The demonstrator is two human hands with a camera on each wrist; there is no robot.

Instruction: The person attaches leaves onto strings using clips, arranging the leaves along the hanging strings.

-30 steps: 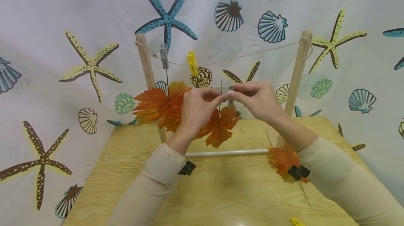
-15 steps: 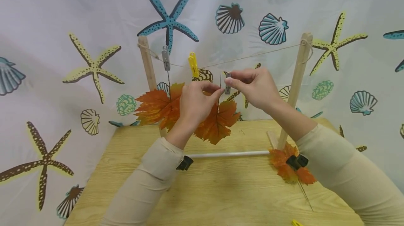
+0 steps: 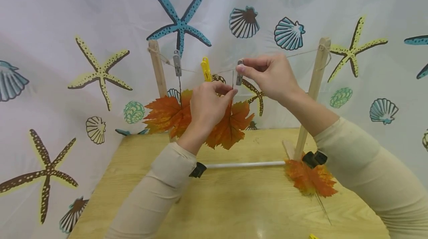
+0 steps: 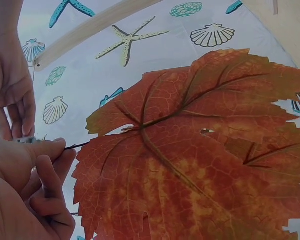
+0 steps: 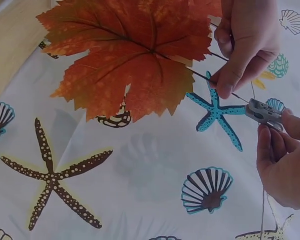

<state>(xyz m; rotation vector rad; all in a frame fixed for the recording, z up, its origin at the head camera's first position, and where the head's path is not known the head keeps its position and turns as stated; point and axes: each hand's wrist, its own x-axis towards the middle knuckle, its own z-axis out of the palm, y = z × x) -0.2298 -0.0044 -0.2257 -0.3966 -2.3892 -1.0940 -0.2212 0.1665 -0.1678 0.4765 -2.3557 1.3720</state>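
Between thumb and fingers, my left hand (image 3: pixel 208 103) pinches the dark stem of an orange maple leaf (image 3: pixel 230 127), which hangs below it. The stem's tip reaches up to the string (image 3: pixel 220 71). My right hand (image 3: pixel 272 77) pinches a grey clothespin (image 3: pixel 239 74) at the string, just right of that tip. In the right wrist view the clothespin (image 5: pixel 264 114) has its jaw end right at the stem's tip. Left along the string, another grey clothespin (image 3: pixel 177 64) holds a second orange leaf (image 3: pixel 164 116) by its stem. A yellow clothespin (image 3: pixel 206 69) sits between the two grey ones.
Two wooden posts, the left post (image 3: pixel 157 68) and right post (image 3: pixel 314 83), carry the string. A white rod (image 3: pixel 247 164) runs low between them. Another orange leaf (image 3: pixel 311 179) lies on the wooden table (image 3: pixel 234 202) at right. A yellow clothespin (image 3: pixel 313 236) shows at the front edge.
My right hand has raised the grey clothespin from beside the left fingers up to the string. The left hand has lifted the leaf slightly, its stem tip now at the string.
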